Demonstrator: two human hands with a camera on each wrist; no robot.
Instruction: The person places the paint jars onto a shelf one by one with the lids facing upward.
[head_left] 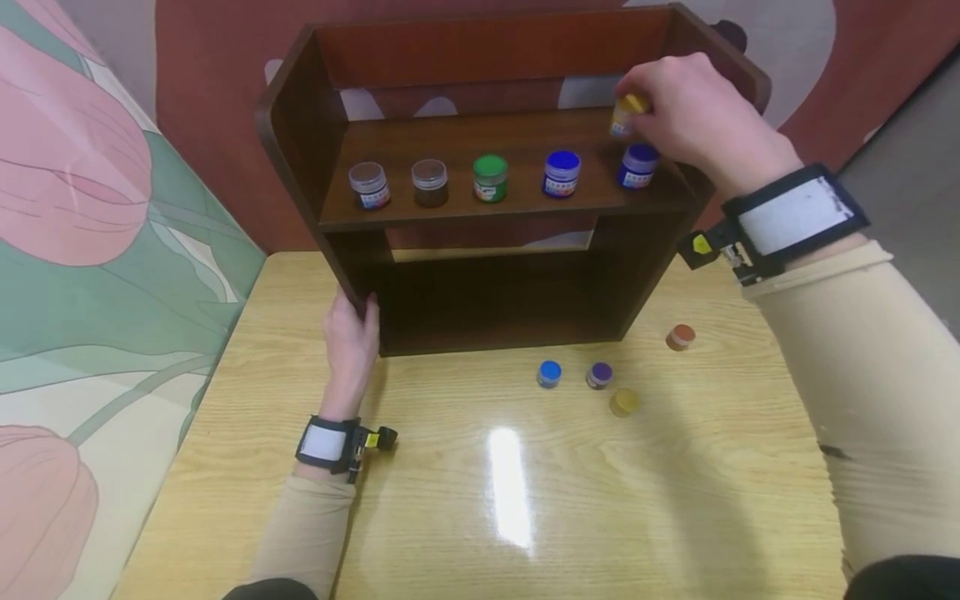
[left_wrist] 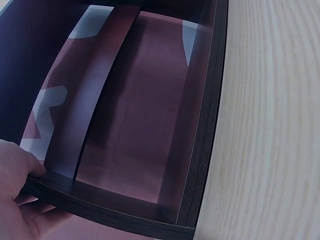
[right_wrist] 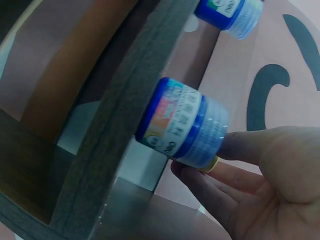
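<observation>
No word can be read for certain; in the right wrist view, the lower blue jar bears a row of Chinese-looking characters and larger dark letters, all blurred; the upper blue jar shows similar dark letters; in the head view, print on the green jar and leftmost jar is too small to read.

A pale wood-grained table carries a dark-brown wooden shelf unit towards twelve o'clock. On its upper board, a green-lidded round jar has a clear-lidded round jar and a dark-brown round jar towards nine, two blue round jars towards three. From the head view's middle, small round blue-topped, purple-topped and yellow pots sit around four on the table.
</observation>
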